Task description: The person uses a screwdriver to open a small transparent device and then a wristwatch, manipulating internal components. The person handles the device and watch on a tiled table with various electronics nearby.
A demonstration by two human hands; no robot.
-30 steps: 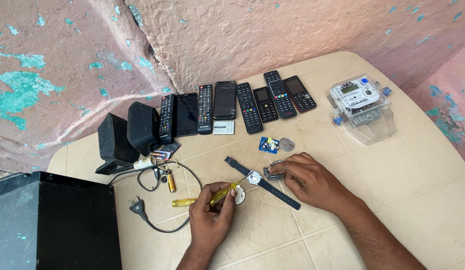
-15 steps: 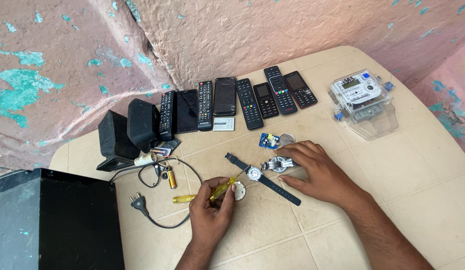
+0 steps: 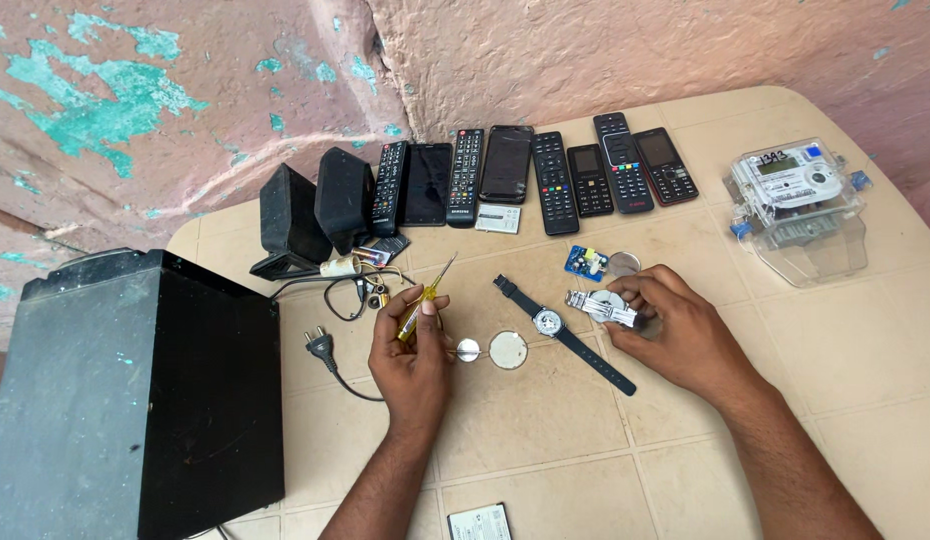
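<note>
Left hand [image 3: 413, 345] up off the cream tiled tabletop [image 3: 545, 430], its grip clamped on a small yellow-handled screwdriver [image 3: 425, 300], the thin metal tip slanting toward one o'clock. Right hand [image 3: 675, 325] sits at three o'clock from it, fingers pinched on a silver metal-link watch [image 3: 600, 306], which lies against the tabletop under the fingertips.

Between the two hands lies a black-strapped wristwatch with a white dial [image 3: 555, 325], stretched from ten o'clock to four o'clock. Just at its eight o'clock rest two round pieces: a small shiny metal disc [image 3: 469, 349] and a larger pale round disc [image 3: 508, 350], side by side, nearly touching. At twelve o'clock from the silver watch, a small blue circuit board [image 3: 586, 262] with a round grey disc [image 3: 623, 264] just beside it.

Along the far edge, against the peeling pink wall [image 3: 585, 50], a row of black remote controls and mobile phones [image 3: 545, 170]. At the row's nine o'clock end, two small black speakers [image 3: 315, 210], a black cable with a plug [image 3: 325, 350] trailing toward the left hand. Far at two o'clock, a clear-cased electricity meter [image 3: 800, 205]. At nine o'clock, a big black box [image 3: 125, 390] fills the left side.
</note>
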